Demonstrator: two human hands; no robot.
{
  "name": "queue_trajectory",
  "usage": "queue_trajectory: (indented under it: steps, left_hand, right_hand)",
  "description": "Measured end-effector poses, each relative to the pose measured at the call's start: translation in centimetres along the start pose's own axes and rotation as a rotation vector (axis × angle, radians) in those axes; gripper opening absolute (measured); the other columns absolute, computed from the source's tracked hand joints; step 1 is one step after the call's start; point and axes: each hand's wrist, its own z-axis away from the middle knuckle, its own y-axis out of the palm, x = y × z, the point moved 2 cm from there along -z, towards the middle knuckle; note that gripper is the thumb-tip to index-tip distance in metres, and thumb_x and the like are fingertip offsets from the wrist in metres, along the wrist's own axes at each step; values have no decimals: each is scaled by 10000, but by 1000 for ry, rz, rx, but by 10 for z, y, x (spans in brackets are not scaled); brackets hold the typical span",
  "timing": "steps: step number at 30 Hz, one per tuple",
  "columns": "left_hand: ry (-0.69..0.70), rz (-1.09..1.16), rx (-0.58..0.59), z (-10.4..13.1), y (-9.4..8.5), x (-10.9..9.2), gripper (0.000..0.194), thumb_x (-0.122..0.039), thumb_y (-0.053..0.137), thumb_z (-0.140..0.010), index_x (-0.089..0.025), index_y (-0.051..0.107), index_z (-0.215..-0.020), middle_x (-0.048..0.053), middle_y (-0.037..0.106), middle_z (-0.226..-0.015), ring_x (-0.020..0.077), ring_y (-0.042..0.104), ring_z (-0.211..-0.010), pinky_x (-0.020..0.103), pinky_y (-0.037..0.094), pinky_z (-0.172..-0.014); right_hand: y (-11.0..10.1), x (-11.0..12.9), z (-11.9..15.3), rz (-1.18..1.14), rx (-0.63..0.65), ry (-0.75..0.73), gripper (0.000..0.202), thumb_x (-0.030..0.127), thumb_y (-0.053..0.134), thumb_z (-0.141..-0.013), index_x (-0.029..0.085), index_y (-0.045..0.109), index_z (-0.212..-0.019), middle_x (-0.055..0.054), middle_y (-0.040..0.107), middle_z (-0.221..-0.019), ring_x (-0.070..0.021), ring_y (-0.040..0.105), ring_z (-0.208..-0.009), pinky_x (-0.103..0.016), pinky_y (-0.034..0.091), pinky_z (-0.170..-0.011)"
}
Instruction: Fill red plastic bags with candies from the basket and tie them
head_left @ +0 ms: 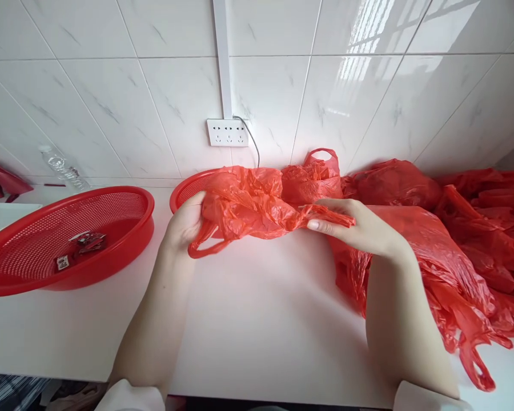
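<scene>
A crumpled red plastic bag [252, 208] is stretched between my two hands above the white table. My left hand [186, 222] holds its left end, the fingers hidden behind the plastic, and a handle loop hangs beside the palm. Pinched in my right hand [353, 225] is the bag's twisted right end, with the thumb in front. Behind the bag, partly covered by it, stands a small red basket [191, 188].
On the left, a large red perforated basket [111, 268] holds several small dark packets [89, 242]. A clear bottle [64, 168] lies behind it. Red plastic bags [424, 240] are heaped on the right. A socket panel [228, 133] with a cable is on the tiled wall.
</scene>
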Motion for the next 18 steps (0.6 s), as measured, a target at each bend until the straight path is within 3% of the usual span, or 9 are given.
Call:
queue_trajectory:
  steps: [2,5,9,11,13,14,16,18]
  left_hand:
    - [69,-52,6,4,5,3,220,-369,618,-795,-170,644,-885,41,651,-725,200,658,-713,293,532,-606]
    - [141,-303,56,11,11,4,258,-401,658,-752,-191,645,-902,24,663,-780,175,641,-699,257,485,-576]
    - [46,-763,138,19,5,-2,276,-452,703,-694,-195,637,-770,25,655,-764,177,604,-656,249,419,-531]
    - [-12,-902,170,20,0,-5,303,-485,693,-691,-196,606,-677,19,613,-679,170,567,-591,256,383,-502]
    - [-77,-986,220,20,-4,-6,334,-491,677,-698,-203,548,-588,-1,525,-576,152,504,-508,260,330,-463]
    - [-106,-1017,245,20,-5,-6,355,-483,665,-705,-206,508,-548,-11,472,-537,139,460,-467,261,294,-444]
    - [-147,-1053,277,21,-6,-6,395,-464,627,-730,-210,431,-499,-18,401,-502,120,380,-418,266,232,-422]
    - [-172,-1045,280,23,-5,-5,395,-454,593,-750,-209,407,-501,-12,417,-515,119,370,-419,269,227,-418]
  right_hand:
    - [5,4,-3,-21,-30,-46,348,475,709,-758,225,695,-999,-32,685,-1087,-256,614,-1052,-354,460,-934]
    - [11,2,-9,-121,-164,-29,304,485,640,-817,190,697,-864,-45,693,-939,-220,636,-894,-312,485,-779]
    - [2,-26,-16,-285,-529,129,276,465,611,-835,193,659,-823,-5,628,-673,-150,568,-614,-271,439,-589]
    - [-8,-41,-16,-291,-624,191,251,440,613,-827,193,657,-815,9,590,-616,-127,515,-539,-259,406,-529]
    - [-18,-49,-12,-238,-539,233,217,395,604,-829,191,670,-861,1,612,-645,-134,537,-554,-266,427,-530]
    - [-22,-48,-9,-207,-421,243,218,372,604,-829,200,671,-946,-11,647,-703,-151,581,-603,-280,464,-562]
    - [-27,-39,3,-137,-128,202,371,346,658,-793,250,623,-1150,-40,702,-918,-212,663,-792,-338,537,-687]
    - [-32,-19,21,-73,43,77,597,349,742,-726,330,543,-1289,-47,658,-1176,-286,643,-1033,-414,548,-847]
